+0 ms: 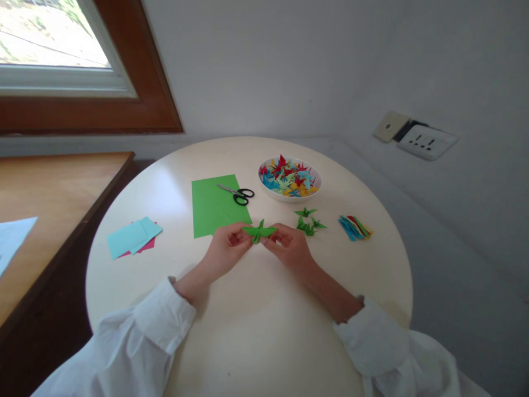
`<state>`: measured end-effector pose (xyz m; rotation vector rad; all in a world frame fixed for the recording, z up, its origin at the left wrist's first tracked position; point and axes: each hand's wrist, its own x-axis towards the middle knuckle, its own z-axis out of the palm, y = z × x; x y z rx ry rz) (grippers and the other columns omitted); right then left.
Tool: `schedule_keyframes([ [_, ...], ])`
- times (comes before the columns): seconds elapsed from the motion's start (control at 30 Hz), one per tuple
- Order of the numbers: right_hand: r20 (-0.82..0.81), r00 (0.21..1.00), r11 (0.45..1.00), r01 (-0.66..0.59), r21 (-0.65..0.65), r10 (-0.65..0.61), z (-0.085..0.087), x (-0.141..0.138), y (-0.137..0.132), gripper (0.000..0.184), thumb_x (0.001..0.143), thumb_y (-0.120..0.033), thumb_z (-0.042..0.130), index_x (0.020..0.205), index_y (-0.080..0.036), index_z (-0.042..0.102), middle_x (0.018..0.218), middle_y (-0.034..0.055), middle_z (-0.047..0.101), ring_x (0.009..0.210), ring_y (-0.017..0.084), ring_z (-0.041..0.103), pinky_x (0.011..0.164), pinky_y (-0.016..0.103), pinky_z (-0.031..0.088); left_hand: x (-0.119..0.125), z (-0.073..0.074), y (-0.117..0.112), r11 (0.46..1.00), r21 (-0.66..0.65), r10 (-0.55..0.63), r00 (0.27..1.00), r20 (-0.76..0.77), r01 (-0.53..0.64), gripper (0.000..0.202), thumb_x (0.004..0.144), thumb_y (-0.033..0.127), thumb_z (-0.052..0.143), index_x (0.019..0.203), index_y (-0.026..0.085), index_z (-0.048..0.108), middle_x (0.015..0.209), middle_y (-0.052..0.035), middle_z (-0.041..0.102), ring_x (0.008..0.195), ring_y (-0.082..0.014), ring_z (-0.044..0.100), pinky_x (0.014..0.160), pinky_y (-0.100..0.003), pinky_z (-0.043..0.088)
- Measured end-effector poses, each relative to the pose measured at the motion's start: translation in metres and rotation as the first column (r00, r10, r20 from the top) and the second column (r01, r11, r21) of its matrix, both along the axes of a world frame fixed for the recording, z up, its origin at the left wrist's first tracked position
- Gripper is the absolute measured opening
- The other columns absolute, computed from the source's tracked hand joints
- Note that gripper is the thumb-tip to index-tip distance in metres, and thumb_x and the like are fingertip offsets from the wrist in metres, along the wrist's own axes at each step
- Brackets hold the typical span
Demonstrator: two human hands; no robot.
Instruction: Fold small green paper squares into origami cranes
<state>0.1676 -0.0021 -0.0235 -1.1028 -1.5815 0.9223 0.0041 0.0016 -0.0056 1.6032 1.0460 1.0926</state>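
Observation:
Between my two hands is a green origami crane [259, 232], its wings spread out to both sides. My left hand [228, 246] pinches the tip of one wing, and my right hand [290, 247] pinches the other wing. Just beyond the left hand lies a green sheet of paper [210, 207], partly covered by that hand. Scissors [239, 194] with black handles rest on the sheet, the handles reaching past its right edge. Several small green paper cranes [306, 225] sit on the table behind my right hand.
A white bowl [270, 193] full of colourful paper cranes stands at the back. Light blue and pink paper pieces [134, 237] lie at the left; coloured paper strips [355, 227] lie at the right. The round white table [256, 331] adjoins walls; a wooden table [61, 187] is left.

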Motion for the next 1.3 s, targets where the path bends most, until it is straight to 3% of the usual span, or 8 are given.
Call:
schedule_keyframes([
  [0.13,-0.171,0.984,0.993,-0.071,-0.093,0.054,0.001,-0.002,0.001,0.02,0.067,-0.032,0.067,0.083,-0.019,0.066,0.085,0.0039,0.067,0.073,0.016,0.062,0.067,0.028,0.053,-0.001,0.004,0.001,0.998,-0.038,-0.044,0.999,0.03,0.046,0.018,0.069,0.031,0.065,0.064,0.015,0.057,0.056,0.0015,0.054,0.051,-0.009,0.046,0.046,-0.02,0.035],
  [0.3,-0.266,0.952,0.973,-0.192,-0.127,0.153,0.004,-0.005,0.001,0.023,0.069,-0.04,0.066,0.077,-0.018,0.066,0.072,0.0029,0.069,0.074,0.017,0.064,0.071,0.031,0.053,-0.001,0.004,0.001,0.996,-0.07,-0.047,0.999,0.005,0.048,0.024,0.071,0.035,0.065,0.059,0.016,0.056,0.05,0.0028,0.05,0.045,-0.0078,0.041,0.042,-0.021,0.031],
  [0.57,-0.146,0.988,0.992,-0.064,-0.108,0.048,0.002,-0.007,0.001,0.024,0.073,-0.041,0.062,0.066,-0.018,0.058,0.064,-0.0003,0.063,0.062,0.013,0.058,0.061,0.026,0.049,0.004,-0.005,-0.001,0.996,-0.083,0.021,1.0,-0.016,-0.022,0.022,0.07,0.034,0.065,0.06,0.015,0.059,0.059,-0.0024,0.063,0.056,-0.0124,0.055,0.053,-0.024,0.042],
  [0.83,-0.163,0.985,0.99,-0.069,-0.122,0.049,-0.001,-0.01,0.0,0.014,0.072,-0.033,0.061,0.071,-0.019,0.058,0.069,0.0012,0.064,0.066,0.015,0.06,0.065,0.028,0.05,0.007,-0.009,-0.003,0.984,-0.161,0.083,0.994,0.067,-0.071,0.016,0.072,0.027,0.063,0.064,0.016,0.054,0.061,-0.0011,0.064,0.059,-0.0135,0.06,0.056,-0.025,0.048],
  [1.03,-0.047,0.996,0.994,-0.074,-0.085,0.07,-0.003,-0.01,-0.001,0.013,0.078,-0.03,0.054,0.076,-0.019,0.057,0.072,0.0022,0.065,0.069,0.015,0.06,0.066,0.029,0.048,0.009,-0.011,-0.005,0.994,-0.085,0.071,0.997,-0.011,-0.071,0.011,0.076,0.02,0.055,0.066,0.016,0.053,0.062,-0.001,0.062,0.059,-0.012,0.057,0.056,-0.024,0.045],
  [1.3,-0.068,0.998,0.996,-0.003,-0.09,-0.003,-0.007,-0.011,0.0,0.014,0.076,-0.032,0.058,0.077,-0.018,0.058,0.074,0.005,0.067,0.07,0.018,0.062,0.066,0.031,0.049,0.009,-0.015,-0.008,0.997,0.02,0.073,0.997,-0.031,-0.073,0.011,0.075,0.022,0.06,0.071,0.017,0.051,0.068,-0.0013,0.059,0.066,-0.0131,0.056,0.063,-0.024,0.045],
])
